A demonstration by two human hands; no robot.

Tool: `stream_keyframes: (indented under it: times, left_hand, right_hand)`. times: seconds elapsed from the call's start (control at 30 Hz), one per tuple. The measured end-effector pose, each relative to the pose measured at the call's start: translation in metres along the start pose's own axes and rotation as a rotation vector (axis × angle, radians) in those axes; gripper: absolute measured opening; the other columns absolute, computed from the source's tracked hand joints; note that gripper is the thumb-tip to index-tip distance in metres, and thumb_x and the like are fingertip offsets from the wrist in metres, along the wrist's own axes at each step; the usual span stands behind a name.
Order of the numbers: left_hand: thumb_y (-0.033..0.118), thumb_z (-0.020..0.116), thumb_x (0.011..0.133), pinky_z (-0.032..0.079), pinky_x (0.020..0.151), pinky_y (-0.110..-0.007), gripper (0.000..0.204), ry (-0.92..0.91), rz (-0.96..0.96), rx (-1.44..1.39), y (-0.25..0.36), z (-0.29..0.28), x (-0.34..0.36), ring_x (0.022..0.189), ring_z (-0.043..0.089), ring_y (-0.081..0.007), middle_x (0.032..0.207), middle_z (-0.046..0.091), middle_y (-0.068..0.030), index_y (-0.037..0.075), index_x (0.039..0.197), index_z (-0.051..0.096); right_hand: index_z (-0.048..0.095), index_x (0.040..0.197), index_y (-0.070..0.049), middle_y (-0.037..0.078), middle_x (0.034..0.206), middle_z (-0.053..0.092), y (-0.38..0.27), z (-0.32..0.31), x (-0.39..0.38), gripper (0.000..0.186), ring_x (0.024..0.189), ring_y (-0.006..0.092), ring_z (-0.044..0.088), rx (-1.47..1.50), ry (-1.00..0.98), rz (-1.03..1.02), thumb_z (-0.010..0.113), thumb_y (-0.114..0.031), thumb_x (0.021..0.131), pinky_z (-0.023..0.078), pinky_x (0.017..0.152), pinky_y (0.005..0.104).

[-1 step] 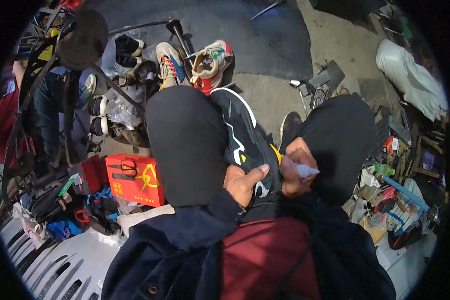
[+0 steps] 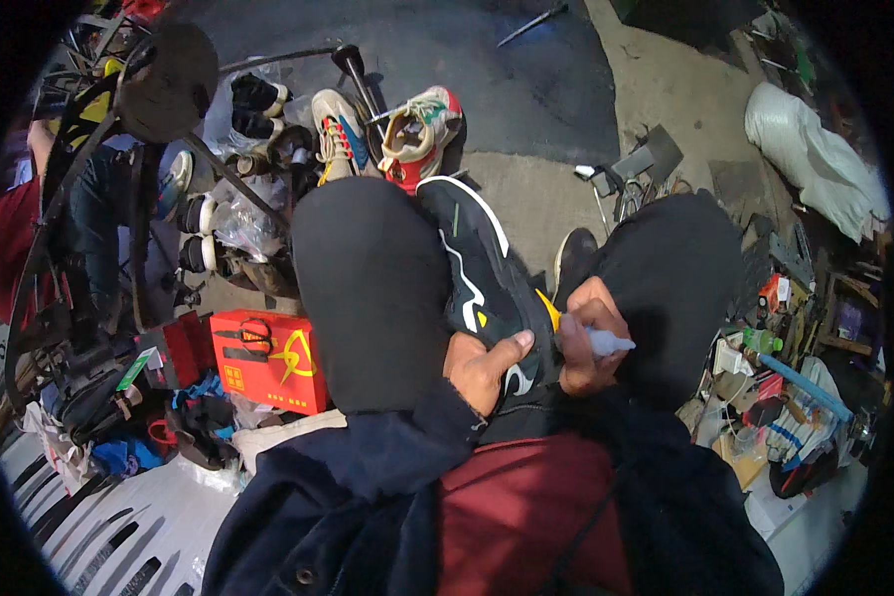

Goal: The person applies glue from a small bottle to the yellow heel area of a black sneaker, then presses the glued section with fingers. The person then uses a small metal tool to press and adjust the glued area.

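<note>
A black sneaker [image 2: 487, 273] with white lines and a small yellow mark lies lengthwise between my knees. My left hand [image 2: 482, 372] is closed on its near end, thumb pressed on the upper and fingers hidden beneath. Close by on the right, my right hand [image 2: 591, 343] is closed around a small whitish translucent bottle [image 2: 606, 343] whose pointed tip sticks out to the right. A yellow pointed piece [image 2: 548, 310] shows between that hand and the sneaker's side; I cannot tell what it belongs to.
At the left stand a red box [image 2: 268, 372] with black-handled scissors [image 2: 248, 336] on it and a black metal machine [image 2: 164, 84]. Ahead are a beige sneaker [image 2: 336, 134] and a red-and-cream sneaker [image 2: 422, 134]. Tools and clutter [image 2: 785, 397] fill the right, below a white sack [image 2: 810, 159].
</note>
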State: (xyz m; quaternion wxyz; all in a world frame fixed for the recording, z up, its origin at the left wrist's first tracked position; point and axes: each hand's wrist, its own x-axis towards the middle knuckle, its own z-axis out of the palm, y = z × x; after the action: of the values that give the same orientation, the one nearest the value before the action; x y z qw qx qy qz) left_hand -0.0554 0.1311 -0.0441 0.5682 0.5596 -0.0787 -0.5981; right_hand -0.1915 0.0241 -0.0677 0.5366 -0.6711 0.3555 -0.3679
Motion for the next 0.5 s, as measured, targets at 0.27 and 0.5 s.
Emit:
stream_keyframes:
  times: [0.27,0.5]
  left_hand:
    - [0.003,0.062,0.095,0.041,0.115,-0.038,0.057,-0.171,0.371,0.150,0.050,0.031,-0.033,0.131,0.058,-0.0251,0.142,0.062,-0.0115,-0.002,0.150,0.049]
    - [0.006,0.067,0.096,0.040,0.115,-0.039,0.045,-0.189,0.532,0.352,0.064,0.035,-0.036,0.129,0.058,-0.0285,0.138,0.064,-0.0148,-0.004,0.139,0.060]
  right_hand:
    - [0.059,0.074,-0.005,0.010,0.076,0.055,-0.052,-0.013,0.024,0.018,0.070,0.0138,0.048,0.361,0.255,-0.119,0.063,-0.016,0.087,0.037,0.062,0.0298]
    - [0.058,0.074,-0.003,0.009,0.074,0.054,-0.065,-0.012,0.032,0.023,0.068,0.0153,0.049,0.345,0.301,-0.212,0.066,-0.021,0.087,0.037,0.062,0.0309]
